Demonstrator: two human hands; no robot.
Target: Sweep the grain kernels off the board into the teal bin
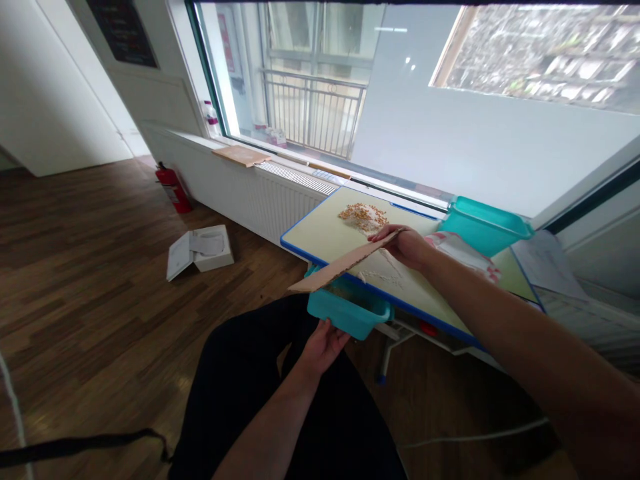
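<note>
R hand (407, 247): closed on far end of cardboard strip (345, 267), gripping its top edge.
Strip axis: long; runs from R hand down-left across desk (320, 233), on edge, near end jutting past desk's front rim.
Strip vs bin: free end sits right above teal bin (350, 313), held just under desk rim.
L hand (323, 347): gripping bin's near wall from below, fingers curled.
Grain pile (363, 217): on desk, just beyond R hand, window side of strip.
Nearer hand: R to grain, L to bin.
</note>
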